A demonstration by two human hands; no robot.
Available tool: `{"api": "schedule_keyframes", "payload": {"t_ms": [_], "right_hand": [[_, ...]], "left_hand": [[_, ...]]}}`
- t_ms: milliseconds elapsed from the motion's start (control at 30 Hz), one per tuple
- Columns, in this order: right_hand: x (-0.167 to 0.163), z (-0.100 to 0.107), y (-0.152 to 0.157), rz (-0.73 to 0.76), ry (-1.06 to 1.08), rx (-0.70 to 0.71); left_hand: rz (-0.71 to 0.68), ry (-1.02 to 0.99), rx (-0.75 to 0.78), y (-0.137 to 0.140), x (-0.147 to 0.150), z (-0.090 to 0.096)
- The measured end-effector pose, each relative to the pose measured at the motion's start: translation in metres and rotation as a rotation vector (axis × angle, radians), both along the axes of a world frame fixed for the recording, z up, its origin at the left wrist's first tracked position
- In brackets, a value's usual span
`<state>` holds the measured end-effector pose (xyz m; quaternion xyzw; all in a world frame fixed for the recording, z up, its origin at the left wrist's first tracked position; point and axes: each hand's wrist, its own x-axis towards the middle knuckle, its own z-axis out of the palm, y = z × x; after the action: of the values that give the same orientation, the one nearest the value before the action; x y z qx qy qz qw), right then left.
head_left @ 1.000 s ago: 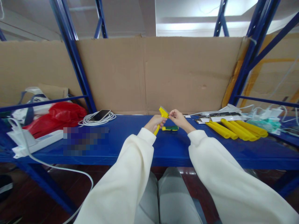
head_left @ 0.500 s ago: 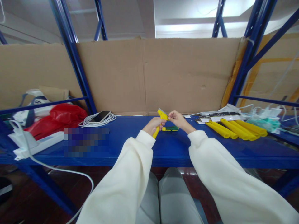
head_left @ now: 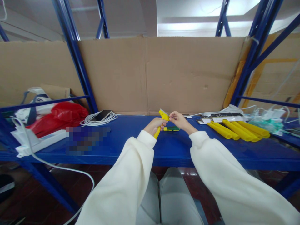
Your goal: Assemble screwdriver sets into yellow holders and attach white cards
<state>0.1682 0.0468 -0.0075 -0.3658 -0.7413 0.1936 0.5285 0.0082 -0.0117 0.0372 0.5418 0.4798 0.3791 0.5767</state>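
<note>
My left hand (head_left: 154,125) is closed around the yellow handle of a scraper (head_left: 164,115). The scraper's wide head points up and away from me, with a pale strip along its top edge. Close against the right side of that head, the fingertips of my right hand (head_left: 177,119) are pinched together. Whatever lies between them is too small to make out. Behind the hands, a screwdriver (head_left: 172,128) with a green and yellow handle lies on the blue table (head_left: 131,143), partly covered by my left hand.
Several yellow scraper handles (head_left: 241,131) lie at the right beside packaged flat pieces (head_left: 225,117). To the left are a phone (head_left: 103,115) on coiled white cable, a red plastic bag (head_left: 63,117) and a white power strip (head_left: 50,139). A cardboard panel (head_left: 112,75) stands along the back.
The camera view has shifted slightly. Both hands keep nearly the same pose at the scraper, with no clear change in grip.
</note>
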Motion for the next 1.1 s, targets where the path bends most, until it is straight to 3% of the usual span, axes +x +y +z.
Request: {"api": "schedule_keyframes", "payload": {"t_ms": [200, 433, 667, 900, 1100], "right_hand": [[-0.001, 0.001, -0.002, -0.065, -0.008, -0.01], [-0.002, 0.003, -0.009, -0.176, 0.098, -0.142], [-0.004, 0.003, -0.013, 0.025, 0.251, -0.406], [-0.002, 0.004, -0.015, 0.095, 0.345, -0.404], [-0.004, 0.001, -0.012, 0.016, 0.294, -0.384]], "left_hand": [[-0.021, -0.008, -0.016, 0.002, 0.0, -0.001], [-0.083, -0.08, -0.037, 0.003, -0.004, -0.004], [-0.111, -0.125, -0.069, 0.004, -0.006, -0.005], [-0.115, -0.157, -0.096, 0.004, -0.006, -0.005], [-0.095, -0.203, -0.113, 0.005, -0.006, -0.006]]}}
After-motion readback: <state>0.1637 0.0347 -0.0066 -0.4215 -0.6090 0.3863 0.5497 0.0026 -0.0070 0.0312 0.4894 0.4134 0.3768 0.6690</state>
